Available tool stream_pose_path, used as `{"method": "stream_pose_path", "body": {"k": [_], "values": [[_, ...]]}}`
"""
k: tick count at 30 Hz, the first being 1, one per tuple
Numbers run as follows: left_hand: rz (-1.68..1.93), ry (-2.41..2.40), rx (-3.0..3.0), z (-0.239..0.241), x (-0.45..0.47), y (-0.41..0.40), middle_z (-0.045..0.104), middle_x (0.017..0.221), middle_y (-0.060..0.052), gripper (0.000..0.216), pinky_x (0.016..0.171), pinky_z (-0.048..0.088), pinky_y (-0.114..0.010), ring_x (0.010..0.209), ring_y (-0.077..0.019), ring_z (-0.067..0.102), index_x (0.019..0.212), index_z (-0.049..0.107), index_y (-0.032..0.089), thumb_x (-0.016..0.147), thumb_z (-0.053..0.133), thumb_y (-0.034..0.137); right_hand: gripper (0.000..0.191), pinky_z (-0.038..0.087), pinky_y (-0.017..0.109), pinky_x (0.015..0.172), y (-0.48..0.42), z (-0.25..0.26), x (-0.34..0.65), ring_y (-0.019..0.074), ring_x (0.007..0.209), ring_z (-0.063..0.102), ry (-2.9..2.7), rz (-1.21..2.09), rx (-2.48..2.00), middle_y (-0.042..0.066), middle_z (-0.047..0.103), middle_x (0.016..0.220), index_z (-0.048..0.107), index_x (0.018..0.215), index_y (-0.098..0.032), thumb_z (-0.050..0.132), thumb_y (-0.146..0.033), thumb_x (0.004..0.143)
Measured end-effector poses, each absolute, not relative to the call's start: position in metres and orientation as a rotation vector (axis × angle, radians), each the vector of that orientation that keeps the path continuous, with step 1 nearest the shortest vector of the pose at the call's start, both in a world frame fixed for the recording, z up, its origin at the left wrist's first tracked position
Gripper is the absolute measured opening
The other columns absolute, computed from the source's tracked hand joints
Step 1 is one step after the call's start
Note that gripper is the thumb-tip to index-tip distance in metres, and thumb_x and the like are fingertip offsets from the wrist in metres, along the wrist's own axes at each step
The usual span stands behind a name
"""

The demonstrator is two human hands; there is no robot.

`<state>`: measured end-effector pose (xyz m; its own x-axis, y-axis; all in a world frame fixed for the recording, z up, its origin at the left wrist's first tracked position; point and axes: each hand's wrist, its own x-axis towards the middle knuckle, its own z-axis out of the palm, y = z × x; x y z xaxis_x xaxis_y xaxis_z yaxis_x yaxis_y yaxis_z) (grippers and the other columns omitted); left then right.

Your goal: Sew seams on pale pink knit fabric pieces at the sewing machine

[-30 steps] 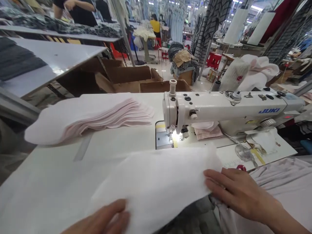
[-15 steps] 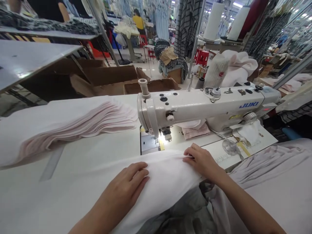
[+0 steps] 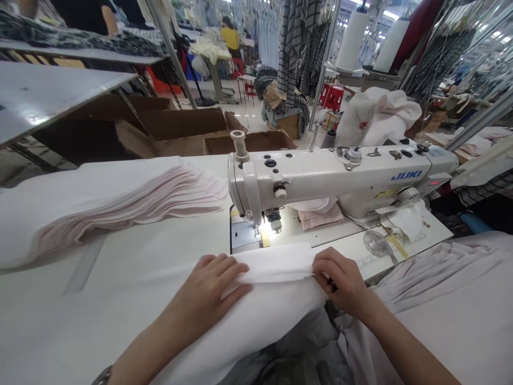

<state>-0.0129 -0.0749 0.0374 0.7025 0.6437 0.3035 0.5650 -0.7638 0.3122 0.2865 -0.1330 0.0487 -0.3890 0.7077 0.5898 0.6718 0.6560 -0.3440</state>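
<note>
A white fabric piece (image 3: 276, 264) lies on the sewing table in front of the needle, its near edge folded over into a narrow band. My left hand (image 3: 212, 280) presses on the fold's left end, fingers curled over it. My right hand (image 3: 340, 278) pinches the fold's right end between fingers and thumb. Most of the cloth drapes over the table's near edge toward my lap. Just beyond the fabric stands the white JUKI sewing machine (image 3: 320, 179), its lit presser foot (image 3: 258, 227) down on the needle plate. A stack of pale pink fabric pieces (image 3: 132, 206) lies to the left.
Folded pink cloth (image 3: 320, 218) sits beneath the machine arm, and a clear magnifier lens (image 3: 377, 243) hangs at its right. Grey-mauve fabric (image 3: 441, 278) covers my lap at right. Open cardboard boxes (image 3: 248, 143) stand behind the table, and a co-worker in yellow (image 3: 229, 38) sits far back.
My hands have moved closer together on the white fabric, whose near edge now lies folded into a band. The view has barely shifted since the previous moment.
</note>
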Motion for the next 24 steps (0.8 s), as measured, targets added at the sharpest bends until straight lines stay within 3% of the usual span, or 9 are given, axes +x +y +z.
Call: {"method": "stream_pose_path", "body": {"k": [4, 8, 11, 13, 18, 24], "values": [[0.504, 1.110, 2.584, 0.038, -0.050, -0.078, 0.066, 0.093, -0.003, 0.017, 0.079, 0.042, -0.033, 0.088, -0.0195, 0.059, 0.082, 0.057, 0.023, 0.093, 0.050, 0.034, 0.025, 0.049, 0.025, 0.061, -0.139, 0.057, 0.286, 0.0160, 0.077, 0.058, -2.090, 0.052, -1.018, 0.006, 0.060, 0.084, 0.055, 0.104, -0.016, 0.050, -0.001, 0.085], [0.486, 1.194, 2.334, 0.048, -0.065, -0.090, 0.062, 0.085, 0.000, 0.018, 0.076, 0.046, -0.028, 0.082, -0.0167, 0.057, 0.084, 0.055, 0.023, 0.094, 0.047, 0.035, 0.024, 0.051, 0.025, 0.064, -0.145, 0.058, 0.287, 0.0156, 0.079, 0.060, -2.105, 0.057, -1.037, 0.006, 0.062, 0.087, 0.058, 0.109, -0.017, 0.052, -0.005, 0.089], [0.473, 1.246, 2.201, 0.055, -0.065, -0.096, 0.057, 0.082, 0.001, 0.016, 0.070, 0.046, -0.026, 0.075, -0.0148, 0.055, 0.096, 0.057, 0.022, 0.093, 0.047, 0.033, 0.025, 0.052, 0.022, 0.062, -0.149, 0.057, 0.289, 0.0145, 0.079, 0.062, -2.108, 0.044, -1.046, 0.006, 0.063, 0.089, 0.059, 0.111, -0.017, 0.055, -0.006, 0.089], [0.503, 1.222, 2.184, 0.057, -0.063, -0.098, 0.056, 0.087, -0.001, 0.016, 0.073, 0.047, -0.026, 0.078, -0.0145, 0.056, 0.100, 0.059, 0.021, 0.091, 0.049, 0.030, 0.027, 0.052, 0.022, 0.059, -0.151, 0.058, 0.289, 0.0142, 0.077, 0.063, -2.097, 0.033, -1.028, 0.006, 0.064, 0.088, 0.060, 0.111, -0.019, 0.056, -0.005, 0.088], [0.632, 1.118, 2.216, 0.064, -0.060, -0.105, 0.057, 0.098, -0.004, 0.015, 0.085, 0.045, -0.029, 0.093, -0.0164, 0.056, 0.086, 0.058, 0.020, 0.094, 0.046, 0.024, 0.027, 0.053, 0.022, 0.058, -0.159, 0.062, 0.291, 0.0142, 0.074, 0.065, -2.082, -0.017, -1.015, 0.005, 0.065, 0.088, 0.063, 0.108, -0.020, 0.056, -0.003, 0.087], [0.575, 1.112, 2.187, 0.064, -0.063, -0.117, 0.058, 0.090, -0.002, 0.015, 0.072, 0.046, -0.024, 0.081, -0.0132, 0.057, 0.091, 0.055, 0.021, 0.094, 0.041, 0.016, 0.026, 0.055, 0.023, 0.061, -0.163, 0.054, 0.295, 0.0145, 0.075, 0.067, -2.063, -0.044, -1.042, 0.004, 0.067, 0.087, 0.064, 0.107, -0.021, 0.059, -0.005, 0.087]]}}
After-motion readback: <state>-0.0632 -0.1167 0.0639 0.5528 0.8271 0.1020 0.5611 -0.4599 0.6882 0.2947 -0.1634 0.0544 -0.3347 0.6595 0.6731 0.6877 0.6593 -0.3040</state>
